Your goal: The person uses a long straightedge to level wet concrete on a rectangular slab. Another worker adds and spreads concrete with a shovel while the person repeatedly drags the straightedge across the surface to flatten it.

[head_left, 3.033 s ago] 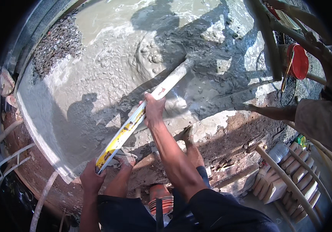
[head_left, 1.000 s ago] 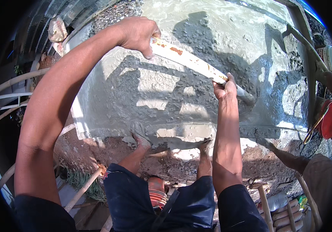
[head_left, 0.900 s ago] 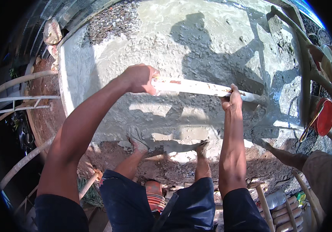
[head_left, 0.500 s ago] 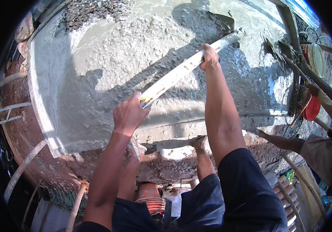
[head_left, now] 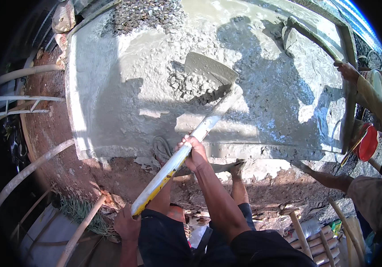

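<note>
A hoe with a thick white and yellow handle (head_left: 166,171) slants across the view from lower left to upper right. Its wide grey blade (head_left: 209,66) sits in wet concrete (head_left: 164,58), behind a small heap of gravelly mix (head_left: 194,86). My right hand (head_left: 194,151) wraps round the middle of the handle. Beside my thigh, my left hand (head_left: 128,224) closes on the handle's lower end. The concrete lies in a wide, shallow mixing trough (head_left: 74,129), in front of my feet.
Gravel (head_left: 148,15) is piled at the far left of the trough. On the right, a co-worker's hand (head_left: 347,71) grips another hoe (head_left: 311,35). A red bucket (head_left: 367,143) stands near that person. Bent wooden poles (head_left: 33,171) line the left side.
My hoe has been drawn back toward me and to the left, its blade dragging mix. My left hand dropped to my thigh. The co-worker's hoe has moved farther into the trough.
</note>
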Motion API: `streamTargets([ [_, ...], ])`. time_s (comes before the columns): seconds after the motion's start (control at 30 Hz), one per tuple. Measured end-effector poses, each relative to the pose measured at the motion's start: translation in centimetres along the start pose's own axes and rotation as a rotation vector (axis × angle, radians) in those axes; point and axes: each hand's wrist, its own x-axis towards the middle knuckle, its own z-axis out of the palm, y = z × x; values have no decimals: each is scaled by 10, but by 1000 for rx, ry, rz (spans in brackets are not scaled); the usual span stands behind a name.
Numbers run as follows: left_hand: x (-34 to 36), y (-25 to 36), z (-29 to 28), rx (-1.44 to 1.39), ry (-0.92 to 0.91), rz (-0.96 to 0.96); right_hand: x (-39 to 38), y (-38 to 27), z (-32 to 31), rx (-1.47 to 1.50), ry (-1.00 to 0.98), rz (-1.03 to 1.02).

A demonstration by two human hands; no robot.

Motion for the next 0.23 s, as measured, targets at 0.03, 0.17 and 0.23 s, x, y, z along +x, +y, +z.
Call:
streamTargets([
  [0.03, -13, -19, -25, 31, -34, -12, -21, 22, 3, 21, 38, 33],
  [0.17, -17, -43, -107, 62, -140, -44, -40, 81, 20, 26, 59, 129],
  [0.23, 27, -38, -129, 105, -401, -181, -29, 84, 13, 68, 2, 84],
])
